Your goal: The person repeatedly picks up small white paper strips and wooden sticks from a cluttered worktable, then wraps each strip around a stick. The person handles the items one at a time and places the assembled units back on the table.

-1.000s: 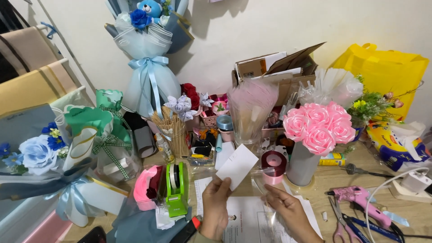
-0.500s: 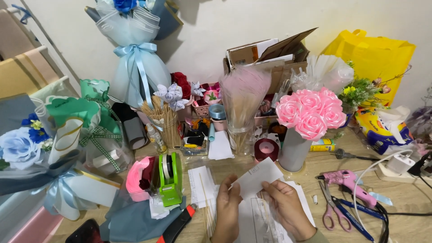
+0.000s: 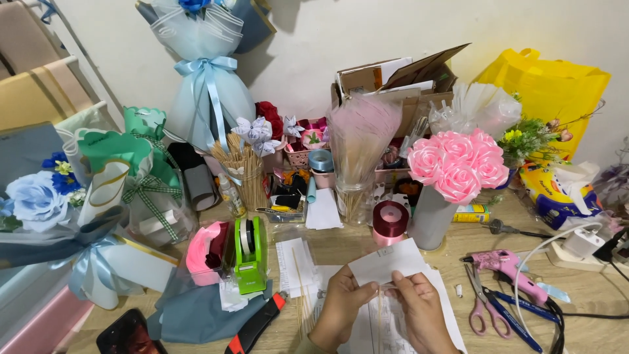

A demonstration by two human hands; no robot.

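Both of my hands hold a small white paper sheet [image 3: 388, 261] low in the middle of the head view. My left hand [image 3: 341, 308] pinches its lower left edge. My right hand [image 3: 419, 308] pinches the lower right part. A thin wooden stick [image 3: 379, 313] runs down between the two hands, and I cannot tell which fingers grip it. Under the hands lie white papers [image 3: 367, 328] on the wooden table [image 3: 590, 308].
A green tape dispenser [image 3: 249, 252] and pink ribbon [image 3: 206, 246] sit left of my hands. A pink rose bouquet in a grey vase [image 3: 455, 164], a dark red ribbon roll [image 3: 390, 219], a pink glue gun [image 3: 504, 262] and scissors [image 3: 481, 308] are to the right. Wrapped bouquets crowd the left.
The white sheet has come down from in front of the clutter to just above the table, and both hands now hold it close together. The view has tilted downward.
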